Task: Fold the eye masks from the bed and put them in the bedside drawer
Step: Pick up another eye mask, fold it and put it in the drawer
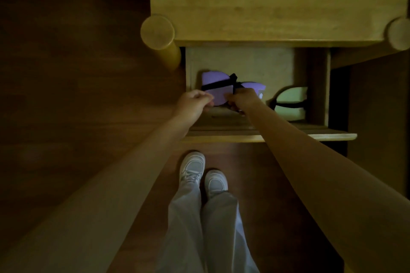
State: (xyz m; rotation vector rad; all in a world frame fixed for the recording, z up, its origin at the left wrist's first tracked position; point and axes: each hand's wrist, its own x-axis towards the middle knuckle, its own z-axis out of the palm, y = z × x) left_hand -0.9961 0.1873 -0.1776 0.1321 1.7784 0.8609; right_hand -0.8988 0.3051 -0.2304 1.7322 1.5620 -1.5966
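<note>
Dark wooden floor [66, 73] fills the left side of the head view. A pale wooden bedside table [266, 2] stands at top centre, with its drawer [244, 60] pulled open toward the person. Both bare arms reach down into the drawer.

The left hand [194, 104] sits at the drawer's left front, fingers curled shut onto the near left edge of the purple eye mask [214, 86]. The mask lies inside the drawer's left half, just beyond both hands, with its black strap [218, 85] crossing its top.

The right hand [243, 99] is just to the right, closed on the same mask at its middle, where the strap bunches; part of the mask shows past its knuckles.

Farther right, apart from both hands, a light green eye mask [291, 102] lies folded in the drawer's right half.

Below, white shoes [203, 173] stand on the floor.
</note>
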